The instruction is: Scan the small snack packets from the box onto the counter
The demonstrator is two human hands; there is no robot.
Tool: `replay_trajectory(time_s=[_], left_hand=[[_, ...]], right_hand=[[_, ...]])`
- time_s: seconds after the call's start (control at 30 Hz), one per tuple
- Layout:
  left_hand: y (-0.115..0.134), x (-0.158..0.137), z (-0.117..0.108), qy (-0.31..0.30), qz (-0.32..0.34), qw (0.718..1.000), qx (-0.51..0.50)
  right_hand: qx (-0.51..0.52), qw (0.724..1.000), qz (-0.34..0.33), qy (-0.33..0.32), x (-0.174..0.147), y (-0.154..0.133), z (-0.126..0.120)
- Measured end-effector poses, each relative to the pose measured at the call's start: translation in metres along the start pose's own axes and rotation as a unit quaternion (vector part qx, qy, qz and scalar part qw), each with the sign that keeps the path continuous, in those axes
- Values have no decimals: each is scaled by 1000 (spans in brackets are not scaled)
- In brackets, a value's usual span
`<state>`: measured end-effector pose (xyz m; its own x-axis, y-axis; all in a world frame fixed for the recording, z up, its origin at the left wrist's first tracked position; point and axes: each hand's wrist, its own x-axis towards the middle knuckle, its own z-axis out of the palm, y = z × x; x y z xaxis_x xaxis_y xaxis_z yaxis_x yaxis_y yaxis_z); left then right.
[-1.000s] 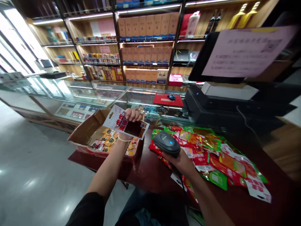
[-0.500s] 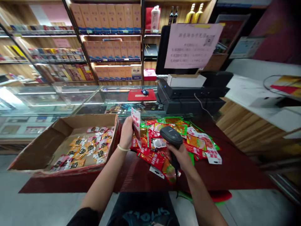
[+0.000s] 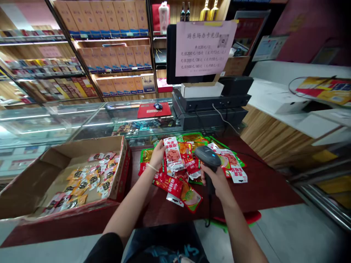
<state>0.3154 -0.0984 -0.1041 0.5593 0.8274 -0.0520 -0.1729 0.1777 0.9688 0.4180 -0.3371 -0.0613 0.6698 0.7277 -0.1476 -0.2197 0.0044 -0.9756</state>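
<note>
Dark red table under both hands, open cardboard box off left of the left hand. Both arms reach forward, and the snack pile spreads beneath and between the hands. Right hand is wrapped round the grip of a black scanner — left hand pinches the left edge of a white packet, which sits just right of those fingers, printed side showing.
</note>
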Motion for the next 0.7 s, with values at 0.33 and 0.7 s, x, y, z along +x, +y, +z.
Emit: replay_trajectory(time_s=[0.33, 0.7], left_hand=[[41, -26, -19, 41, 66, 997, 0], [144, -106, -100, 27, 200, 976, 76]], right_hand=[[-10, 999, -2, -32, 2, -10, 30], [-104, 977, -16, -187, -5, -43, 131]])
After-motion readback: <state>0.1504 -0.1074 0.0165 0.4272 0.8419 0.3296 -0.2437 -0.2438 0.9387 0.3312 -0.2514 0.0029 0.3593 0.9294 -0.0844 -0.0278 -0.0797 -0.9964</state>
